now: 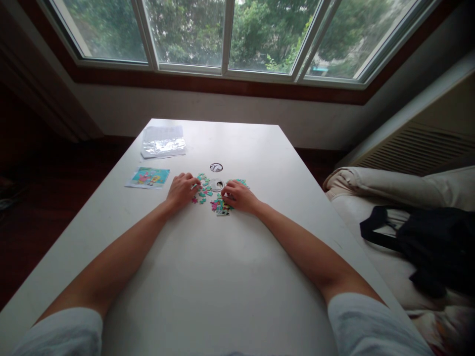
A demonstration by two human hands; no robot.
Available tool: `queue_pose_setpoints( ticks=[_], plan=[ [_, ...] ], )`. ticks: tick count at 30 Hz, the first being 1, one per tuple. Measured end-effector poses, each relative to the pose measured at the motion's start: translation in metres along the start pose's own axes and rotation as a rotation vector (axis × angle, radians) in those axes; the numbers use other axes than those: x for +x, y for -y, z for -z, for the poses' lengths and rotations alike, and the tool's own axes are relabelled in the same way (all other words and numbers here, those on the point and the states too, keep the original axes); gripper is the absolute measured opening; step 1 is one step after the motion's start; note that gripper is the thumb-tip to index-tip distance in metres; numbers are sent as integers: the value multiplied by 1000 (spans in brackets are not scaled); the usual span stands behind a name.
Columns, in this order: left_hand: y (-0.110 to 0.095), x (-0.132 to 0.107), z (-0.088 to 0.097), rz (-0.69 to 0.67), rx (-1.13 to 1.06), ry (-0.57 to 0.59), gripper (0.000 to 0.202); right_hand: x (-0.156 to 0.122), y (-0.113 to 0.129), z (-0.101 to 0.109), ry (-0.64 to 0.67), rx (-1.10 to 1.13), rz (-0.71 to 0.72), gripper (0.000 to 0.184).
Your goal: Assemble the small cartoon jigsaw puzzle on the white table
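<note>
Several small teal and pink puzzle pieces (206, 190) lie scattered on the white table (222, 277). My left hand (181, 190) rests knuckles up at the left edge of the pile, fingers curled onto the pieces. My right hand (239, 196) lies at the right of the pile, fingers bent and pinched over a small joined cluster of pieces (221, 206). What the fingertips of either hand hold is too small to make out. Both forearms stretch across the table.
A printed puzzle picture card (148, 177) lies left of my left hand, a clear plastic bag (163, 142) beyond it. Two round cable holes (216, 167) sit in the table. A bed with a black bag (430, 247) stands at the right. Windows lie ahead.
</note>
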State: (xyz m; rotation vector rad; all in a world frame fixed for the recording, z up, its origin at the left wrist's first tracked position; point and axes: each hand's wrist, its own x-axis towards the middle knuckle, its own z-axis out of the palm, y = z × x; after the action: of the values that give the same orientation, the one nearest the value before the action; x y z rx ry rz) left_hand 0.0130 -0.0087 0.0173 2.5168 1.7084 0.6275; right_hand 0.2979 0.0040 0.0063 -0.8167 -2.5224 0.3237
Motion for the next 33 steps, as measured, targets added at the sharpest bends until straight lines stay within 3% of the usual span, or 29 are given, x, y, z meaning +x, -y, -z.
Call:
queue_pose_setpoints(
  ticks=[21, 33],
  plan=[
    [-1, 2, 0, 1, -58, 56, 19, 2, 0, -1, 2, 3, 0, 8],
    [-15, 1, -2, -24, -24, 60, 13, 2, 2, 1, -4, -5, -4, 9]
  ],
)
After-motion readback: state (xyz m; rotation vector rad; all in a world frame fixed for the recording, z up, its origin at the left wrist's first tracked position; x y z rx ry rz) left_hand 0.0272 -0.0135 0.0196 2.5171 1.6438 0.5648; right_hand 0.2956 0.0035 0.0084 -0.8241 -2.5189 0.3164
